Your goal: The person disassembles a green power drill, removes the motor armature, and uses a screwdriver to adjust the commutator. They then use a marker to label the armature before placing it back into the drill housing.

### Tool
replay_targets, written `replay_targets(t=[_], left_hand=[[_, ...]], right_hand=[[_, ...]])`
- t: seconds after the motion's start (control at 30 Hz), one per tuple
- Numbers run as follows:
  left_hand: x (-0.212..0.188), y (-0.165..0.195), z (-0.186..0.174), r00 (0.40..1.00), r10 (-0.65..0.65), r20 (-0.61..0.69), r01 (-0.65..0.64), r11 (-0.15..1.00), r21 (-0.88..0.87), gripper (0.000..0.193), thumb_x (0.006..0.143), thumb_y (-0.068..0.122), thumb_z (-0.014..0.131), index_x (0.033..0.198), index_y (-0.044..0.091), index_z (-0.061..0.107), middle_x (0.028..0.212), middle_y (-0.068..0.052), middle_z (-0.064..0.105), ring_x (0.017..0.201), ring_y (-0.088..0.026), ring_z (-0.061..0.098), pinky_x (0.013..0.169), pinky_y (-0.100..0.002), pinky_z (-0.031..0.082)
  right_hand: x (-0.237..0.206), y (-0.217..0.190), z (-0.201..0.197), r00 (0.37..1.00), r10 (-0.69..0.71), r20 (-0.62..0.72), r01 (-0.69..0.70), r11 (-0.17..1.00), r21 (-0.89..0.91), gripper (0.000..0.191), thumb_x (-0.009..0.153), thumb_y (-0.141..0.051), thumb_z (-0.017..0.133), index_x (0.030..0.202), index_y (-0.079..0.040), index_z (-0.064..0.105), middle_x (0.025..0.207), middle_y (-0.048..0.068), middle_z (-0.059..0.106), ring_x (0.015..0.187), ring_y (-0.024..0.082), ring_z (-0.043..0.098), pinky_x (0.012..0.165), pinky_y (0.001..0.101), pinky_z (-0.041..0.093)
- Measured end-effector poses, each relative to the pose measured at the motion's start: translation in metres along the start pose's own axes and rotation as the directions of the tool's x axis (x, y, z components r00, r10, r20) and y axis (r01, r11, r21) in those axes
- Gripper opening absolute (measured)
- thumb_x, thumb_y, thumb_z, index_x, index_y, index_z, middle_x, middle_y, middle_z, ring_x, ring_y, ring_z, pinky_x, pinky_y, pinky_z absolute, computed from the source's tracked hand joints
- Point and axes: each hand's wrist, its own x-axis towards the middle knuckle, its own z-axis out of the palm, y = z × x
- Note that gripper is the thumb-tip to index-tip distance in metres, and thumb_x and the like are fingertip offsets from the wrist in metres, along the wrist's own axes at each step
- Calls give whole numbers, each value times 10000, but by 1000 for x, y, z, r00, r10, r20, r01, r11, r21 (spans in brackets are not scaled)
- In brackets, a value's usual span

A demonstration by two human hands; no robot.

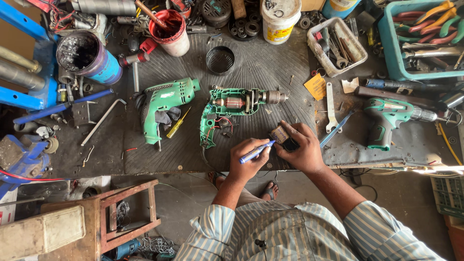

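Observation:
My left hand [248, 162] grips a blue-handled screwdriver [256, 152] with its tip pointing at a small dark switch part [282, 136]. My right hand [300, 151] holds that part just above the bench's front edge. Directly behind my hands lies an opened green electric drill [232, 108], its motor, gears and red wires exposed. The drill's removed green cover half [164, 104] lies to the left, with a small yellow screwdriver [178, 123] beside it.
A black rubber mat [261, 63] covers the bench. A green cordless drill [394, 118] lies at right, with a flat spanner [330, 107] and a teal tool tray [392, 48]. Paint cans [170, 30], a white bucket [279, 18], a black cup [220, 60] stand behind. A wooden stool [118, 217] sits lower left.

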Motion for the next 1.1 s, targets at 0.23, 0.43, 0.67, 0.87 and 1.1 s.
replay_targets(t=[0.23,0.43,0.67,0.87,1.1], left_hand=[[-8,-27,-4,974,-206,-97,175,951,-256,212,980,170,745,1131,20,737,936,-65,766,756,-75,663,663,-231,534],[-12,-40,4,913,-325,-244,250,923,-293,311,1029,163,661,1303,21,627,931,-64,756,692,-67,573,651,-229,493],[-6,-15,8,980,38,-194,-21,996,90,471,1017,127,681,1440,56,487,1243,-128,705,995,-211,644,915,-355,543],[9,3,4,994,105,-30,-96,970,224,861,781,193,882,1470,5,401,1305,-162,622,1167,-324,614,1045,-431,489],[11,-6,8,997,49,60,-55,993,101,862,788,120,851,1503,4,382,1318,-159,615,1242,-338,624,1110,-443,495]], right_hand=[[0,-2,-1,998,51,20,-52,998,30,684,713,-203,854,1355,-58,669,1093,131,652,1000,287,663,883,394,544],[-1,-5,-4,998,33,44,-35,999,27,750,720,-274,851,1399,-53,622,1164,151,645,1060,321,652,918,409,529],[-2,-11,-10,984,-178,-16,177,983,-39,901,700,-349,809,1457,18,487,1216,188,610,1125,382,567,1014,497,435],[9,-20,-13,986,-161,37,163,985,-64,895,604,-386,787,1373,1,546,1172,172,639,1122,355,582,1020,486,387],[12,-22,-16,988,-142,65,150,979,-135,653,619,-387,819,1198,-119,679,1122,75,694,1126,270,610,1063,478,357]])
